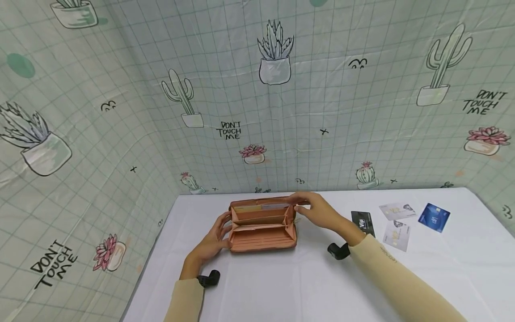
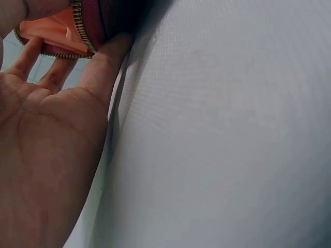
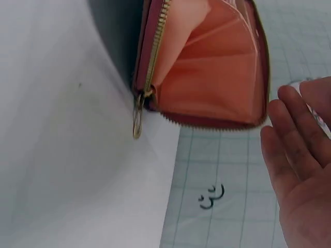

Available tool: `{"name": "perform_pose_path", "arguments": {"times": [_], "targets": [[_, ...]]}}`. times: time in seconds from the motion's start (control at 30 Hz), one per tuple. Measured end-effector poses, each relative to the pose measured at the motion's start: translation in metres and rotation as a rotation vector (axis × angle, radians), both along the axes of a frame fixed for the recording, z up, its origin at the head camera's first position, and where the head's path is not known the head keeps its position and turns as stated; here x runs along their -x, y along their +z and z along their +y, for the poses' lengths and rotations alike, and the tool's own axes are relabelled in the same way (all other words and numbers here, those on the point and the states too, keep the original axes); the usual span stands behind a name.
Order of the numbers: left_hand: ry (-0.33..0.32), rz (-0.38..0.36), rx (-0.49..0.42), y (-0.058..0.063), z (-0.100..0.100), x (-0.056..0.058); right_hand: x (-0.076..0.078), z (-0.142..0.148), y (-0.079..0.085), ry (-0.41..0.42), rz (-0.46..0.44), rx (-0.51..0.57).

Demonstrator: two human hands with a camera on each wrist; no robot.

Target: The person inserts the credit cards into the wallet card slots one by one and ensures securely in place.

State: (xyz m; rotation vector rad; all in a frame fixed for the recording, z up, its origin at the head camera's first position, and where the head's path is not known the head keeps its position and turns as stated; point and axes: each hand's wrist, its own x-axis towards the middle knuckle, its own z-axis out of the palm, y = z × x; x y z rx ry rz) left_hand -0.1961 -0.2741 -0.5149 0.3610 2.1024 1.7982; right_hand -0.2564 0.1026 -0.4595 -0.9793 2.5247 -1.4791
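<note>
An orange-brown zip-around wallet [image 1: 261,243] stands spread open on the white table, its pleated compartments facing up. A yellowish card edge [image 1: 247,209] and a pale one [image 1: 275,206] show in its back pocket. My left hand [image 1: 212,239] holds the wallet's left side, with thumb in front and fingers around the zippered edge [image 2: 78,26]. At the back right corner, my right hand [image 1: 319,211] has its fingers nearly straight, fingertips right at the wallet's rim. A gold zipper pull [image 3: 137,119] hangs from the right end.
To the right lie a black VIP card [image 1: 363,221], two silver cards [image 1: 397,210] and a blue card [image 1: 434,218]. A patterned cloth backdrop [image 1: 314,116] rises behind and to the left of the white table [image 1: 273,286]. Black cameras [image 1: 210,279] sit at both wrists.
</note>
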Motion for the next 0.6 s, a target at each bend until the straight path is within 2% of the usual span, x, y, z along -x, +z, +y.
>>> {"name": "perform_pose_path", "arguments": {"times": [0.2, 0.33, 0.6], "targets": [[0.014, -0.016, 0.005, 0.0, 0.002, 0.001, -0.009, 0.039, -0.005, -0.12, 0.036, -0.003], [0.02, -0.018, -0.007, 0.0, 0.002, 0.0, -0.017, 0.069, -0.009, -0.214, 0.014, -0.022], [0.014, -0.019, -0.012, -0.003, 0.001, 0.0, -0.034, 0.114, -0.021, -0.35, -0.036, -0.096]]}}
